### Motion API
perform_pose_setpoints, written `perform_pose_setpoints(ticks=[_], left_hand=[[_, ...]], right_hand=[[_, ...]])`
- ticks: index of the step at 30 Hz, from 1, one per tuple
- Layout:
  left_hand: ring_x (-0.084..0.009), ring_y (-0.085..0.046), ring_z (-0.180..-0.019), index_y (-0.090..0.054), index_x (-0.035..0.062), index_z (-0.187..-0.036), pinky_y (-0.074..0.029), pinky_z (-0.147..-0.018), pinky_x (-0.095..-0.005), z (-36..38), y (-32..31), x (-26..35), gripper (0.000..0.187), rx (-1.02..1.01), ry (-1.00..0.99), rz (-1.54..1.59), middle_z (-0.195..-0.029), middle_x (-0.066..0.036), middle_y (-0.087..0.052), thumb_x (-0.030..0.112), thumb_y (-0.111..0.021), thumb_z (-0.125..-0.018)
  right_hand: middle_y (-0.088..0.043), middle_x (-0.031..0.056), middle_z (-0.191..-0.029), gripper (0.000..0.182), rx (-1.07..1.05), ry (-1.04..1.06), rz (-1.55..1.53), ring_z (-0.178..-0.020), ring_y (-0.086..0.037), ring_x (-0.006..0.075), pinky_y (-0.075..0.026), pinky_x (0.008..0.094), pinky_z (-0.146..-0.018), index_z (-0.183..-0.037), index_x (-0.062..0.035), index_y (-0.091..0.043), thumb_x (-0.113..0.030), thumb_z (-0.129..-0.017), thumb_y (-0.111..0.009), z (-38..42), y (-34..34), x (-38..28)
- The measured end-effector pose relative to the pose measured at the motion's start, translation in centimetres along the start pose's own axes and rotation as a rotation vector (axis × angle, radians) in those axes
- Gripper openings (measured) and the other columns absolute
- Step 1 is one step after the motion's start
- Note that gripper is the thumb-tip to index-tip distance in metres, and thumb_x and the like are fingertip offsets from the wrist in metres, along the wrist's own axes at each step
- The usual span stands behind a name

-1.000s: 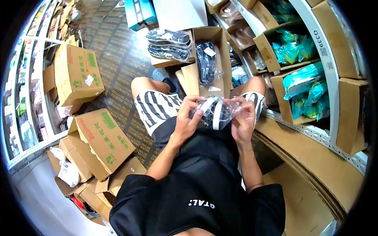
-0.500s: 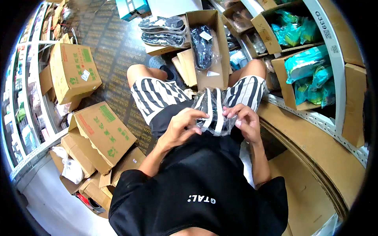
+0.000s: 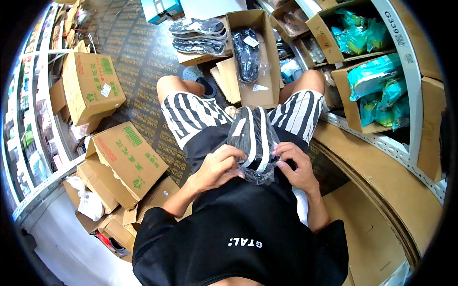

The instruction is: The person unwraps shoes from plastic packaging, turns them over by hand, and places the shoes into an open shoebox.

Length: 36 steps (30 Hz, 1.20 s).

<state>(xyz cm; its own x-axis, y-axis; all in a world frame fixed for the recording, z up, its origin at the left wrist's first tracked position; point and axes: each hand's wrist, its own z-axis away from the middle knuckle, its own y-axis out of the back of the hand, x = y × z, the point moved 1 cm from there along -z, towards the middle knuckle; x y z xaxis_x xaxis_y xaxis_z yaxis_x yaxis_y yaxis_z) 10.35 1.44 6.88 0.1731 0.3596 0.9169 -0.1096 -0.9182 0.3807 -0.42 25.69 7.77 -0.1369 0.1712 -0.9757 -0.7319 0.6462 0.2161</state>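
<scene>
Both hands, left hand (image 3: 217,169) and right hand (image 3: 296,167), are gripping a bagged shoe (image 3: 253,138) over the lap; an open carton (image 3: 267,62) is sitting at twelve o'clock on the printed floor (image 3: 143,62).

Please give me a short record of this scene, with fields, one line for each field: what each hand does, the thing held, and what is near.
left hand: left hand grips the near end of the bagged black-and-white slipper
right hand: right hand pinches the same end of the plastic bag
held thing: slipper in a clear bag, over the lap
in front: open cardboard box with a bagged black insole inside
beside it: stacked insoles
right side: shelf boxes with teal packets
left side: printed cartons
</scene>
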Motion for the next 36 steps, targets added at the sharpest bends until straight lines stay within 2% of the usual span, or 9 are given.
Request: perform_pose_setpoints(ticks=[5,10,16,19,21,26,29,32,36], left_hand=[[-0.0289,-0.06,-0.097,-0.05,0.0044,-0.076,-0.053,-0.073,-0.0353,-0.1,0.0,0.3,0.031,-0.027,-0.084,-0.012,-0.109,-0.007,-0.065,0.013,-0.079,-0.067],[-0.0294,-0.061,-0.1,-0.053,0.004,-0.076,-0.053,-0.078,-0.0359,0.4,-0.5,-0.5,0.026,0.002,-0.069,0.07,-0.103,-0.007,-0.066,0.009,-0.077,-0.069],[-0.0301,-0.062,-0.101,-0.055,0.0033,-0.078,-0.052,-0.08,-0.0362,0.6,-0.5,-0.7,0.023,0.024,-0.044,0.118,-0.092,-0.007,-0.065,0.006,-0.077,-0.07],[-0.0293,-0.063,-0.096,-0.052,0.0031,-0.078,-0.052,-0.077,-0.0355,0.6,-0.4,-0.9,0.025,0.035,-0.034,0.146,-0.086,-0.008,-0.061,0.005,-0.077,-0.072],[-0.0285,-0.063,-0.093,-0.05,0.003,-0.078,-0.051,-0.075,-0.0349,0.6,-0.2,-0.9,0.028,0.05,-0.03,0.173,-0.083,-0.009,-0.059,0.006,-0.077,-0.073],[-0.0208,-0.053,-0.07,-0.04,0.0047,-0.079,-0.043,-0.063,-0.0298,1.7,-0.8,-1.8,0.039,0.115,0.217,0.309,-0.078,-0.009,-0.051,0.01,-0.078,-0.078],[-0.0142,-0.048,-0.069,-0.042,0.0042,-0.087,-0.04,-0.061,-0.0275,2.3,-0.8,-1.8,0.036,0.152,0.383,0.413,-0.078,-0.005,-0.049,0.011,-0.077,-0.08],[-0.0088,-0.047,-0.072,-0.047,0.0035,-0.1,-0.039,-0.061,-0.0261,1.8,0.3,-0.3,0.033,0.082,0.496,0.249,-0.079,-0.003,-0.048,0.011,-0.074,-0.083],[-0.0071,-0.045,-0.069,-0.051,0.0029,-0.109,-0.039,-0.06,-0.0248,1.2,0.4,0.0,0.026,0.113,0.521,0.295,-0.077,-0.001,-0.046,0.008,-0.067,-0.089]], right_hand=[[-0.06,0.0138,-0.098,0.013,-0.029,-0.031,0.002,-0.098,-0.059,0.0278,-0.047,0.0364,-0.088,-0.091,0.0,-0.062,0.006,-0.08,-0.061,0.7,0.0,-0.1],[-0.054,0.0126,-0.097,0.022,-0.058,-0.078,0.04,-0.097,-0.057,0.0268,-0.046,0.0353,-0.087,-0.095,-0.0008,-0.067,0.01,-0.077,-0.058,1.3,0.1,0.0],[-0.049,0.0116,-0.094,0.021,-0.066,-0.101,0.074,-0.097,-0.055,0.0269,-0.045,0.0352,-0.089,-0.087,-0.0016,-0.066,0.011,-0.072,-0.06,1.0,0.1,-0.9],[-0.049,0.0116,-0.097,0.014,-0.087,-0.125,0.027,-0.102,-0.055,0.0286,-0.044,0.037,-0.092,-0.08,-0.0016,-0.064,0.009,-0.071,-0.064,0.6,0.1,-1.1],[-0.055,0.0142,-0.102,0.011,-0.048,-0.052,0.065,-0.108,-0.057,0.03,-0.049,0.0358,-0.09,-0.078,-0.0007,-0.061,0.003,-0.074,-0.07,0.6,0.1,-0.6],[-0.064,0.0159,-0.105,0.009,0.058,-0.125,-0.125,-0.103,-0.062,0.0276,-0.048,0.0354,-0.091,-0.078,0.0003,-0.06,-0.002,-0.082,-0.068,1.1,-0.7,1.3],[-0.065,0.0141,-0.098,0.011,0.146,-0.238,-0.41,-0.096,-0.062,0.0214,-0.048,0.0321,-0.087,-0.08,0.0032,-0.06,-0.004,-0.088,-0.064,2.0,-2.0,2.8],[-0.065,0.0129,-0.093,0.014,0.143,-0.271,-0.402,-0.091,-0.062,0.0189,-0.048,0.0307,-0.084,-0.082,0.004,-0.062,-0.006,-0.092,-0.06,1.9,-2.7,2.8],[-0.066,0.0101,-0.085,0.02,0.195,-0.402,-0.44,-0.081,-0.061,0.0144,-0.048,0.0273,-0.077,-0.081,0.0051,-0.063,-0.007,-0.094,-0.054,1.6,-2.9,2.2]])
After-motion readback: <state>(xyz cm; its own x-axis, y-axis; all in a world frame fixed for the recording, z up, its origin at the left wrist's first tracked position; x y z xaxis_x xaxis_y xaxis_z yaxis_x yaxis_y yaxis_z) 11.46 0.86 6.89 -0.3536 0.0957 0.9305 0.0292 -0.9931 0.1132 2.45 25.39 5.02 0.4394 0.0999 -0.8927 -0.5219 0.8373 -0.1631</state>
